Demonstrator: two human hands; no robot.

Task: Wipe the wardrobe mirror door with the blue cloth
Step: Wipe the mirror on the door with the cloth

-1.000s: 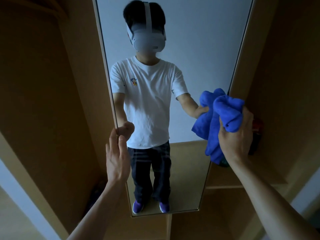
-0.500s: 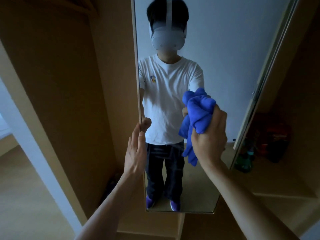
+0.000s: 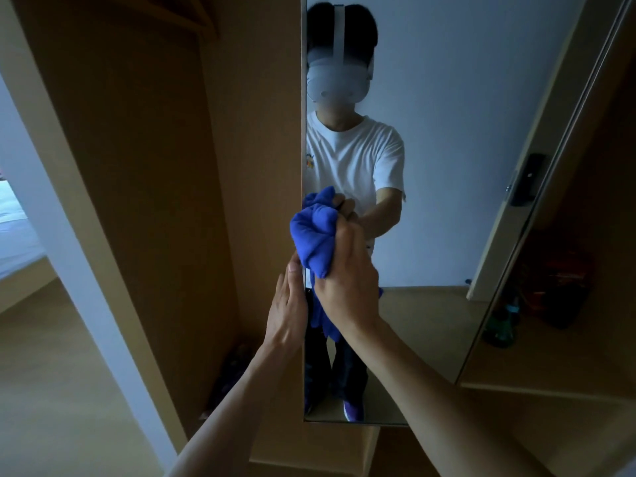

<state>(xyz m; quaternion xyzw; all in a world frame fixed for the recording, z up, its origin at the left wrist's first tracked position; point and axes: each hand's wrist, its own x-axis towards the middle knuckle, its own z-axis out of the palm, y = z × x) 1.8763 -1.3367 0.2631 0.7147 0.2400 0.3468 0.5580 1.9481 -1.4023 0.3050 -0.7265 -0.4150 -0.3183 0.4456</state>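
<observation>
The right hand (image 3: 344, 284), fingers clenched round the blue cloth (image 3: 315, 235), now presses it at the mirror door's (image 3: 447, 166) left edge, having crossed from the right, beside the straight-fingered left hand (image 3: 287, 311) steadying the door, so one pass looks nearly complete.

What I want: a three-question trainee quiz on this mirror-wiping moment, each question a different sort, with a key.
1. True or false: the right hand grips the bunched blue cloth.
2. The cloth is at which edge of the tall wardrobe mirror door? A left, B right, C top.
3. Fill in: the left hand rests on that edge with fingers ___.
Key: 1 true; 2 A; 3 straight.
</observation>
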